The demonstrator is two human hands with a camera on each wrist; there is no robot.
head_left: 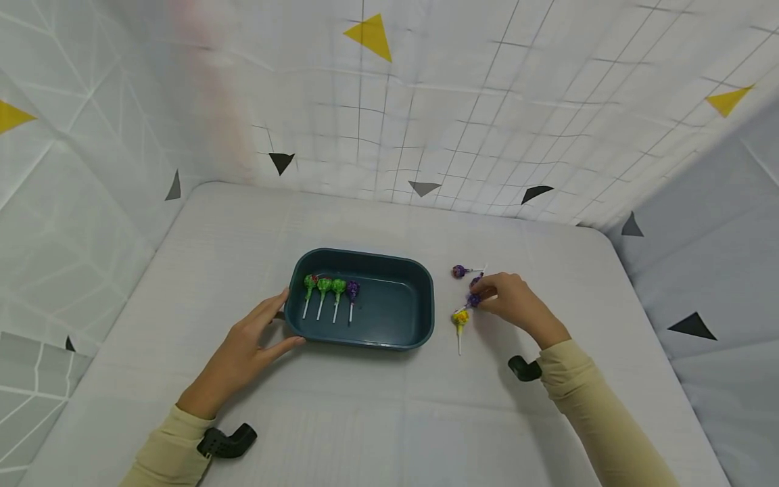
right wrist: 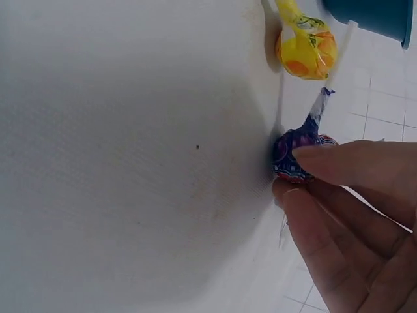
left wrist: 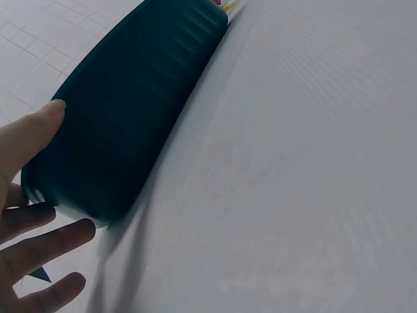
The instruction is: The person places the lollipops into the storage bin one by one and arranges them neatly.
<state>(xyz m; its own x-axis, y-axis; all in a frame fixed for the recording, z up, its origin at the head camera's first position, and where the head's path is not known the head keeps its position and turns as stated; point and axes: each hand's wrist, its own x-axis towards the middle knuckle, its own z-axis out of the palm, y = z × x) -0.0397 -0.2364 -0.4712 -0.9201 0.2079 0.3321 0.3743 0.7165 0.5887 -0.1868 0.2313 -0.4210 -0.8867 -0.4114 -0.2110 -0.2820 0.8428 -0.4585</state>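
Note:
In the head view my left hand [head_left: 243,352] is at the left end of a dark teal tray [head_left: 389,341], its thumb touching the near rim and its fingers spread by the end wall. The left wrist view shows the thumb [left wrist: 49,117] against the tray's side [left wrist: 124,130]. Inside lie several lollipops in a row, green ones [head_left: 324,287] and a purple one [head_left: 352,291]. To the right of the tray, my right hand [head_left: 514,304] pinches a purple lollipop [right wrist: 293,153] by its wrapped head between thumb and fingers; its stick points toward the tray.
A yellow lollipop [head_left: 460,318] lies on the white table [head_left: 365,406] just nearer than the right hand's fingertips. Beyond that hand lies another purple lollipop [head_left: 458,271], with one more partly hidden by the fingers. White cloth walls [head_left: 426,101] enclose the table's back and sides.

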